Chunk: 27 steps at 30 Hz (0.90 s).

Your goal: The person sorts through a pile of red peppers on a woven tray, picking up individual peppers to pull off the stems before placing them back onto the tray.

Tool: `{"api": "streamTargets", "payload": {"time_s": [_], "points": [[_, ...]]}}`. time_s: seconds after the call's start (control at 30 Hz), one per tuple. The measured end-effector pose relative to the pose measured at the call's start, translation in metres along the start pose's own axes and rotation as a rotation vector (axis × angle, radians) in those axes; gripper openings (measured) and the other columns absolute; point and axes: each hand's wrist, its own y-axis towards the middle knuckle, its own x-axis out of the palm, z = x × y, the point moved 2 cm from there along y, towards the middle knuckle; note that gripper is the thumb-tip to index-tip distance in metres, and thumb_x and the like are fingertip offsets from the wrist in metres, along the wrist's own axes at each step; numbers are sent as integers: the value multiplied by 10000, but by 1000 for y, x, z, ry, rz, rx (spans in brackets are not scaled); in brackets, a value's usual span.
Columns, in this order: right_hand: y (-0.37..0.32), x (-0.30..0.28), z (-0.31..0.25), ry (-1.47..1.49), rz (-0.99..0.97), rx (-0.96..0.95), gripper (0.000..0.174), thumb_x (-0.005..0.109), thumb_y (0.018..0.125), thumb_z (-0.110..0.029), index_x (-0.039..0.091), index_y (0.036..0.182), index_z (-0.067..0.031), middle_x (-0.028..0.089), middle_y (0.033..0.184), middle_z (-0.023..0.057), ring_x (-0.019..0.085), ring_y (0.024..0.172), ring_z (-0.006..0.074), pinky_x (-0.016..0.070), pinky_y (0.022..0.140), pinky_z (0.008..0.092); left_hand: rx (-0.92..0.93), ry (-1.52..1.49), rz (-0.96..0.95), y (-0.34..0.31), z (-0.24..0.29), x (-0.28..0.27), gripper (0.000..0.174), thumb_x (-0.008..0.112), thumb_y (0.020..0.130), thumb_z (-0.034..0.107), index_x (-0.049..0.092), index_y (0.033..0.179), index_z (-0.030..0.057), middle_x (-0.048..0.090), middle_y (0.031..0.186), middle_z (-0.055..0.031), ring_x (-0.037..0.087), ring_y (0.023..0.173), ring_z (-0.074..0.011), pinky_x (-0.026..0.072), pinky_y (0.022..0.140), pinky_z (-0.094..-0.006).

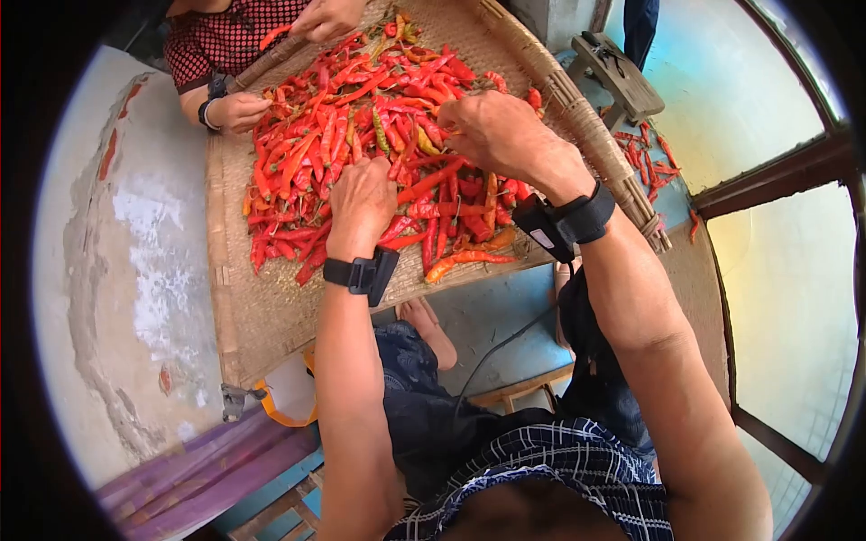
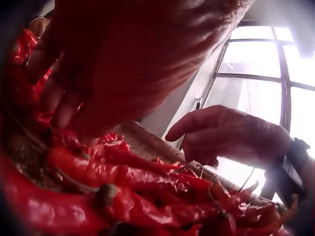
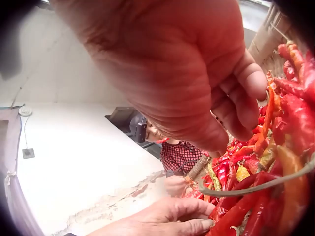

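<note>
A broad heap of red chili peppers [image 1: 307, 171], with a few orange and green ones, covers a woven tray [image 1: 230, 298]. My left hand [image 1: 363, 200] reaches into the near part of the heap, its fingertips touching peppers. In the right wrist view, the left thumb and fingers [image 3: 184, 211] lie fairly straight against a red pepper. Above the heap's right side is my right hand [image 1: 505, 135], fingers loosely bent. From the right wrist view, no pepper shows in its palm [image 3: 187, 64]. An orange pepper [image 1: 469, 261] lies at the tray's near edge.
Across the tray, another person's hands [image 1: 239, 110] work at the heap, one with a red pepper [image 1: 273, 36]. A wooden stool [image 1: 618, 77] stands at right, near loose peppers [image 1: 648, 162] on the floor. A whitewashed wall [image 1: 135, 225] borders the left; glass panes [image 1: 785, 298] are at right.
</note>
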Motion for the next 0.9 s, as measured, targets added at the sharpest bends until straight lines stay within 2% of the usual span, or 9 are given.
{"api": "streamTargets", "payload": {"time_s": [0.2,0.27,0.3,0.37,0.4,0.47,0.53,0.6,0.9], "points": [[1,-3,3,-29,22,31,200,598,813,-146,639,979,-42,655,826,190,637,800,362,512,714,432,-107,-346,91,-8,7,-36,159,624,847,154,641,949,34,653,833,-183,644,749,-283,486,659,-372],[-1,-3,3,-25,34,13,191,600,815,-149,638,969,-43,653,824,191,638,795,360,513,712,437,-203,-666,323,-9,-5,-47,199,620,858,169,638,1000,32,652,903,-169,642,770,-260,485,670,-361],[-2,-5,2,-27,45,-10,182,602,817,-153,637,959,-45,652,821,192,638,789,358,514,709,443,-198,-665,324,-7,-14,-45,199,620,858,169,638,1000,32,652,903,-169,642,770,-260,485,670,-361],[-3,-1,5,-15,84,-33,136,591,796,-137,619,874,-29,644,784,201,642,776,371,520,685,459,-173,-56,858,-7,-33,-48,244,622,856,164,623,1054,22,625,972,-161,635,793,-260,486,714,-348],[-1,1,5,-2,120,-56,111,581,774,-122,601,789,-14,637,748,209,645,763,385,527,661,475,-167,-52,875,-7,-30,-53,244,622,856,164,623,1054,22,625,972,-161,635,793,-260,486,714,-348],[-1,-3,2,-22,143,-67,118,583,782,-128,592,764,-11,637,738,202,648,746,380,530,640,469,-239,-145,609,-7,-14,-53,264,630,845,136,613,1085,25,590,1016,-156,618,846,-265,484,775,-354],[-2,-3,-2,-25,81,-25,115,580,787,-127,606,777,-16,641,739,198,652,745,370,535,642,458,18,-436,335,-5,5,-34,253,633,827,99,619,1069,28,587,967,-149,598,876,-283,475,791,-377],[-2,-4,-4,-72,13,-4,116,575,791,-125,621,807,-21,647,748,196,656,749,364,539,650,452,220,-290,286,-4,22,-12,230,630,811,79,625,1036,30,578,951,-159,582,848,-317,475,771,-395],[-2,-13,2,-77,128,32,99,567,790,-124,613,828,-45,650,766,198,656,746,358,537,660,455,103,-529,232,-5,25,-30,99,596,831,62,621,919,26,585,785,-146,593,727,-291,463,656,-390]]}}
